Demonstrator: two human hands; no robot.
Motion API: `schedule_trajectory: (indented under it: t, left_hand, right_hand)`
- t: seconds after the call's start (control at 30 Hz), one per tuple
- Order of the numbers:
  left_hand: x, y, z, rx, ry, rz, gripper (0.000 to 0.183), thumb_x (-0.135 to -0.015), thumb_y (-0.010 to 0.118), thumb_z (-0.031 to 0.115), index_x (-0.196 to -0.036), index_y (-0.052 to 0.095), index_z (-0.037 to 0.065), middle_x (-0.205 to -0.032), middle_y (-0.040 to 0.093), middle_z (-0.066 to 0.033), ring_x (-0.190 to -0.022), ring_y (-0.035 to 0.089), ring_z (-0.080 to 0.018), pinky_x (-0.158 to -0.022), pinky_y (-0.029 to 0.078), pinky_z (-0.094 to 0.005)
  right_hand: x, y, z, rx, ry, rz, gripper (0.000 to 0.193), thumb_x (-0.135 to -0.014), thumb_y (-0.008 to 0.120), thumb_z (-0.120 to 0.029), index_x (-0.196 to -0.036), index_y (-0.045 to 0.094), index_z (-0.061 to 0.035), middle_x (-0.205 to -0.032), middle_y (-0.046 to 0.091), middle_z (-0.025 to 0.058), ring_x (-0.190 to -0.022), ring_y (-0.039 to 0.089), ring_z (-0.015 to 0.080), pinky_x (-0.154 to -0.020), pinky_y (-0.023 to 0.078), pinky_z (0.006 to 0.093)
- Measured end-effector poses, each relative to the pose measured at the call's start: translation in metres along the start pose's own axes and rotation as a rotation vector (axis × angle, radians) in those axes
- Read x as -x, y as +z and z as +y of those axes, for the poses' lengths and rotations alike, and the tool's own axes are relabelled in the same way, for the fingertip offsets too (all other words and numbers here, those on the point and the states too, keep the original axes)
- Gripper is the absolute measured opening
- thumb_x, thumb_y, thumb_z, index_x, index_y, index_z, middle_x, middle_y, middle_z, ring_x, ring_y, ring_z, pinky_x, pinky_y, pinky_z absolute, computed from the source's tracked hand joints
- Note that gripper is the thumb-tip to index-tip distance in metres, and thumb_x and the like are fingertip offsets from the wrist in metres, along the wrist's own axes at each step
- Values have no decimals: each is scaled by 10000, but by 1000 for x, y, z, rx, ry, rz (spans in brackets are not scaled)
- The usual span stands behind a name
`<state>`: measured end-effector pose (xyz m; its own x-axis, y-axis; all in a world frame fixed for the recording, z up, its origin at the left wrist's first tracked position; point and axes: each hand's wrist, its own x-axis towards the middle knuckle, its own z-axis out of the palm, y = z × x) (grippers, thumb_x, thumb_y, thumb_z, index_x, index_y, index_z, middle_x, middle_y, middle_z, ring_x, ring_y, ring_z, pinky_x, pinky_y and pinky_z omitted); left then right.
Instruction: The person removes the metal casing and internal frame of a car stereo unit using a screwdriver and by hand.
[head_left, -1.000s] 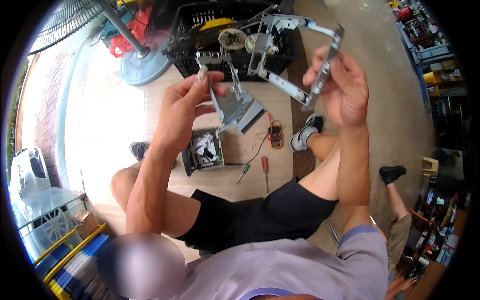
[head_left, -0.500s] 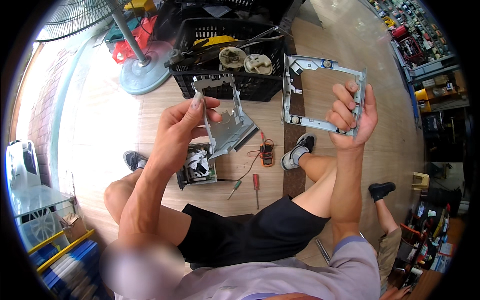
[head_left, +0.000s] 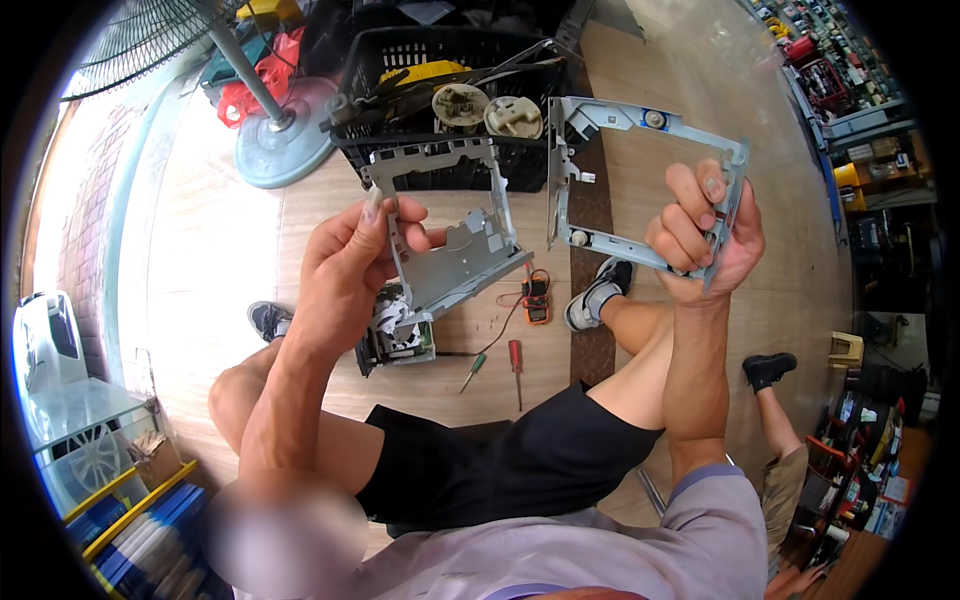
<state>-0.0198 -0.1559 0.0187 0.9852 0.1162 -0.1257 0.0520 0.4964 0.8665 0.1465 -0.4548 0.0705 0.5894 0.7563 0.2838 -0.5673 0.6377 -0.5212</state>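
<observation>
My left hand point(head_left: 352, 245) is closed on the left edge of a grey sheet-metal bracket point(head_left: 450, 270), which has a cut-out frame at its top and a solid plate lower down. To the right, my right hand point(head_left: 708, 230) grips the right side of an open rectangular metal frame point(head_left: 625, 248) with round mounts at its corners. The two metal parts are held up apart from each other. Beneath the left one, partly hidden by it, an opened electronic unit point(head_left: 400, 340) with white and dark inner parts lies on the floor.
A black plastic crate point(head_left: 400, 160) of used parts stands ahead. An orange multimeter point(head_left: 537, 300) with leads, a green screwdriver point(head_left: 474, 372) and a red screwdriver point(head_left: 516, 370) lie on the floor. A fan base point(head_left: 285, 150) is far left. Another person's leg point(head_left: 776, 425) shows at right.
The bracket in my left hand has turned, showing its plate more broadly. The frame in my right hand has tilted, its right side shifting slightly rightward. Both stay gripped.
</observation>
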Motion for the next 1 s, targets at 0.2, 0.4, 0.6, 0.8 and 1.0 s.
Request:
schedule_trajectory:
  t: [0.2, 0.4, 0.6, 0.8, 1.0]
  left_hand:
    - [-6, 4, -3, 90, -18, -46, 401, -1105, 436, 332, -1191, 611, -17, -933, 690, -61, -1088, 695, -238, -954, 553, -356]
    - [-5, 3, -2, 75, -1, -56, 403, -1104, 437, 316, -1223, 606, -30, -919, 686, -61, -1072, 705, -261, -974, 552, -372]
    - [-5, 1, -3, 113, 18, -63, 416, -1112, 414, 315, -1234, 596, -39, -950, 681, -67, -1089, 698, -276, -975, 554, -384]
    - [-3, 2, -2, 90, 4, -43, 418, -1112, 415, 319, -1234, 590, -41, -941, 673, -62, -1089, 694, -279, -981, 548, -388]
    - [-5, 3, -4, 59, -3, -39, 426, -1110, 422, 330, -1234, 591, -40, -937, 672, -55, -1091, 692, -279, -999, 527, -401]
  right_hand:
    - [5, 0, 10, 282, -21, -119, 298, -1063, 531, -312, -1008, 508, -19, -833, 426, 49, -491, 383, 114, -478, 333, 286]
    - [0, 2, 13, 189, 52, -50, 289, -1068, 521, -307, -1012, 512, -24, -838, 421, 45, -502, 385, 118, -499, 327, 287]
    - [-1, 1, 11, 182, 52, -92, 289, -1067, 521, -300, -1023, 516, -14, -850, 436, 46, -485, 376, 101, -480, 318, 269]
    - [-2, 5, 15, 201, 62, -103, 296, -1065, 526, -305, -1023, 517, -13, -855, 438, 44, -484, 377, 96, -477, 317, 266]
    - [-4, 8, 17, 260, 48, -116, 309, -1060, 531, -318, -1033, 519, -11, -859, 438, 40, -489, 381, 93, -482, 322, 266]
